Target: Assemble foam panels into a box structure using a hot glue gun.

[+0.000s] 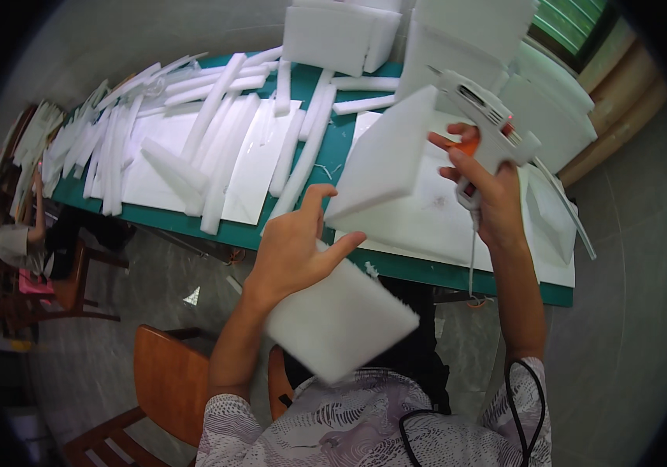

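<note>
My left hand (296, 247) grips a white foam piece made of two flat slabs set at an angle: a lower slab (341, 319) near my body and an upper slab (386, 159) standing up from it. My right hand (483, 191) holds a white glue gun (483, 117) with an orange trigger. Its nozzle points left, touching or almost touching the top edge of the upper slab. A cord runs down from the gun past my right forearm.
A long green table (396, 268) carries white foam sheets (170, 167), several foam strips (302, 152) and stacked foam blocks (341, 35). A wooden chair (166, 381) stands at lower left. Another person (14, 241) sits at the table's far left end.
</note>
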A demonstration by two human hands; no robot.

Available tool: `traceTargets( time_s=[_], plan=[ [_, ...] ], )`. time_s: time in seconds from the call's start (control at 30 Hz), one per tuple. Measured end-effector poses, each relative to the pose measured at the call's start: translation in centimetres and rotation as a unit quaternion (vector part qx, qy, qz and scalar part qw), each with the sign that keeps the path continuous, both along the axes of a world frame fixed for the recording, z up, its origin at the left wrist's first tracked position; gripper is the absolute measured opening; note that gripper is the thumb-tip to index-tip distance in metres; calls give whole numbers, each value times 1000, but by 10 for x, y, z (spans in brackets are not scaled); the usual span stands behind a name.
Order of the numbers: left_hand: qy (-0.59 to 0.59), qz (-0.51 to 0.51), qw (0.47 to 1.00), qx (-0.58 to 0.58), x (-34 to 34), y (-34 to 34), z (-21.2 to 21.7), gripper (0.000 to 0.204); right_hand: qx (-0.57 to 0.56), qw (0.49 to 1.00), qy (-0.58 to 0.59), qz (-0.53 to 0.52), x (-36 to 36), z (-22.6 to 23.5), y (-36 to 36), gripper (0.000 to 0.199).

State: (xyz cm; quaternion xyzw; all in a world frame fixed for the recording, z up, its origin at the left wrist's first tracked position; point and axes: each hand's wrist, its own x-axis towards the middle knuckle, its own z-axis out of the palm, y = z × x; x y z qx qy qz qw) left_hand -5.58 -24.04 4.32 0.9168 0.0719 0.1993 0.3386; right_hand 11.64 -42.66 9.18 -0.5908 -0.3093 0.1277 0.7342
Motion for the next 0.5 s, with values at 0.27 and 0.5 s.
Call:
traceTargets(
  time_s=[0.27,0.5],
  plan=[
    [35,78,996,40,37,-1,-4,34,14,997,6,78,8,-6,13,26],
    [7,127,990,-52,37,-10,3,28,-26,994,110,9,42,-52,-13,24]
  ],
)
